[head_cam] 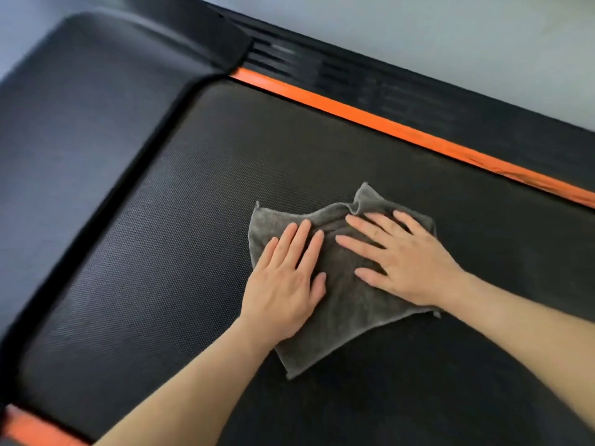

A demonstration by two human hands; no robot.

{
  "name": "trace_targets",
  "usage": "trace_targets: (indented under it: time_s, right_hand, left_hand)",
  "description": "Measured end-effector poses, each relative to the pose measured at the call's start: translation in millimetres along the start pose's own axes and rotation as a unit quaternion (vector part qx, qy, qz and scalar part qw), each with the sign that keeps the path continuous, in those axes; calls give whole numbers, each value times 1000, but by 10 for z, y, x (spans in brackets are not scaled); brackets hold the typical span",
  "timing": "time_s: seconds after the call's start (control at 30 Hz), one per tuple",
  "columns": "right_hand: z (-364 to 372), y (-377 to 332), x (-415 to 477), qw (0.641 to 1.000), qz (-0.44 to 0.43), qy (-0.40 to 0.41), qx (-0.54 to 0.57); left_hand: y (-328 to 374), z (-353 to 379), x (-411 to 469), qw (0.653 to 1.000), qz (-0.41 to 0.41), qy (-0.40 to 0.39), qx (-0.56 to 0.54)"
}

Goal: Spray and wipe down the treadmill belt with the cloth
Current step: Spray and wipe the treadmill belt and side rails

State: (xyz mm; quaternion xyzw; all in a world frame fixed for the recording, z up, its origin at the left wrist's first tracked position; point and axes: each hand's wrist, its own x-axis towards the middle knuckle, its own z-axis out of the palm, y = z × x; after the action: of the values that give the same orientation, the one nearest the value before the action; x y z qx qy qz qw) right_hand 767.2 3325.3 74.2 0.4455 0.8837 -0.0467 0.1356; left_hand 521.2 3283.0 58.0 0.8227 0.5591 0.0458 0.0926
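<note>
This is an indoor exercise space, either a gym or a home workout room; which one cannot be told. A treadmill fills the view: a black, finely dimpled rubber belt (pixel 161 226), a smooth black plastic motor cover (pixel 96 91) and a narrow orange strip (pixel 386 123) beside a ribbed black side rail (pixel 467 104). It stands on a plain pale grey floor (pixel 450 33).

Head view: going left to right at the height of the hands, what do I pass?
Motor cover → bare belt → left hand → right hand → orange strip. Both hands press flat on the cloth, which spans them.
</note>
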Motion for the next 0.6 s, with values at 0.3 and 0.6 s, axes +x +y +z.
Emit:
trace_targets:
  time_s: [0.3, 0.6]
  right_hand:
    - [51, -1426, -40, 978, 150, 64, 128]
    - [179, -1448, -301, 990, 17, 72, 117]
  left_hand:
    - [-32, -1, -305, 991, -135, 2, -22]
    - [91, 11, -797, 984, -180, -8, -4]
